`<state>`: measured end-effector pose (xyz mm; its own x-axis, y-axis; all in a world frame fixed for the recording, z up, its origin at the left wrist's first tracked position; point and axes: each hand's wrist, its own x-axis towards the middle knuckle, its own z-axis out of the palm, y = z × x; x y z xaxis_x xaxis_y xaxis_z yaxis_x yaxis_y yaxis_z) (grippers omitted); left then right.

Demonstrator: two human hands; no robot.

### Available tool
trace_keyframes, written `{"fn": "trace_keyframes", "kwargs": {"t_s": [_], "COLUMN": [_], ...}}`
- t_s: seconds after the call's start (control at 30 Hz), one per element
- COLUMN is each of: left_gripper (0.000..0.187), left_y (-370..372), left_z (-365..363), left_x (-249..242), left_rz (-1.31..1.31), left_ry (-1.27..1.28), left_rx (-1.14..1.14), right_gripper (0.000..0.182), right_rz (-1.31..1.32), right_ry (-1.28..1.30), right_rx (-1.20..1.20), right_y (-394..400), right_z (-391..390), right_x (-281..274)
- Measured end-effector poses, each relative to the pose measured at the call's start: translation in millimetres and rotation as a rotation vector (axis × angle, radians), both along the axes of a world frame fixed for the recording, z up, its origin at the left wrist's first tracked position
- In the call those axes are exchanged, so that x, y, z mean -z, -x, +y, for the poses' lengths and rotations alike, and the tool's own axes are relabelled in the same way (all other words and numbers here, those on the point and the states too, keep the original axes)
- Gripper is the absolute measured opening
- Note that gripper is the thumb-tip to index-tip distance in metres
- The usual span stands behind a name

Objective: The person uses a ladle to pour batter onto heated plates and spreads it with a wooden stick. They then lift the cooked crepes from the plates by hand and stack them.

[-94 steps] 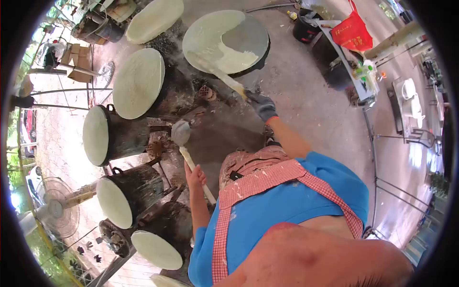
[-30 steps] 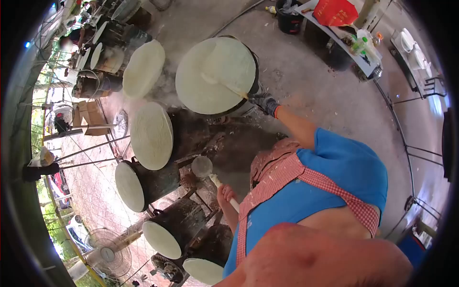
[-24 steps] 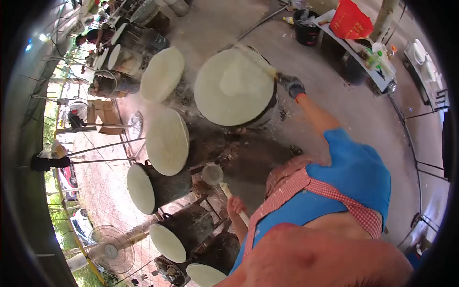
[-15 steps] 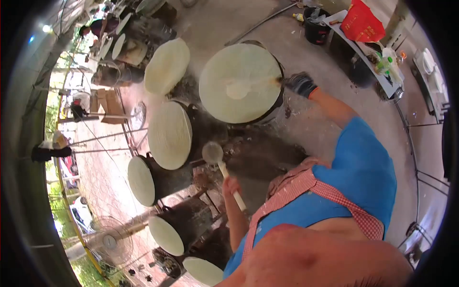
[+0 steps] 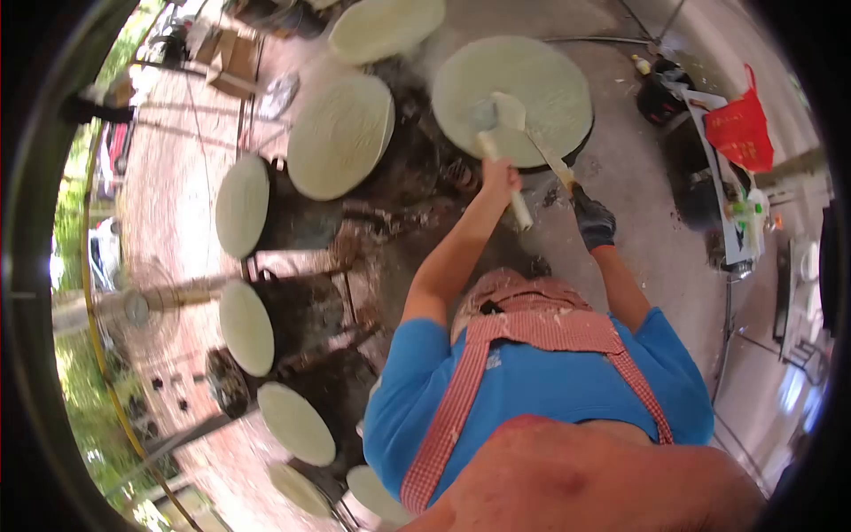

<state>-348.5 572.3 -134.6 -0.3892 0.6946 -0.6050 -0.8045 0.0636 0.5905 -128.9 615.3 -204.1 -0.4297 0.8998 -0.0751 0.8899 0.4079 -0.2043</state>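
Note:
A large round griddle [image 5: 461,75] covered in pale batter lies ahead of me. My left hand [image 5: 502,177], bare, is closed round the light handle of a ladle [image 5: 484,115], whose bowl is over the near part of the batter. My right hand [image 5: 592,219], in a dark glove, grips the brown-ended handle of a spatula [image 5: 551,158]. The spatula's pale rounded head is over the same batter, just right of the ladle bowl and overlapping it in this view. A red checked apron [image 5: 541,328] covers my front.
More batter-covered griddles stand to the left, such as a large one [image 5: 341,137] and a smaller one [image 5: 246,328]. A red bag [image 5: 740,129] and a green-capped bottle [image 5: 753,209] rest on a narrow table [image 5: 709,151] at right. A dark bucket [image 5: 660,99] stands beside it.
The ladle in my left hand has come from beside the griddle to over its batter. My right hand still holds the spatula, now nearer my left hand. The whole view has turned.

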Motion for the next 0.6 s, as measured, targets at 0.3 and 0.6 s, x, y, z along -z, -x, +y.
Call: {"fn": "trace_keyframes", "kwargs": {"t_s": [0.3, 0.6], "left_gripper": [0.014, 0.039], "left_y": [35.9, 60.7], "left_z": [-182.1, -256.5], "left_x": [-40.0, -57.5], "left_rz": [-0.535, -1.132], "left_ry": [-0.225, -0.572], "left_rx": [0.082, -0.182], "right_gripper": [0.041, 0.044], "right_rz": [0.101, 0.358], "right_ry": [-0.288, 0.076], "right_rx": [-0.33, -0.365], "right_y": [26.0, 98.8], "right_z": [-56.8, -51.3], "right_x": [-61.7, -43.7]}}
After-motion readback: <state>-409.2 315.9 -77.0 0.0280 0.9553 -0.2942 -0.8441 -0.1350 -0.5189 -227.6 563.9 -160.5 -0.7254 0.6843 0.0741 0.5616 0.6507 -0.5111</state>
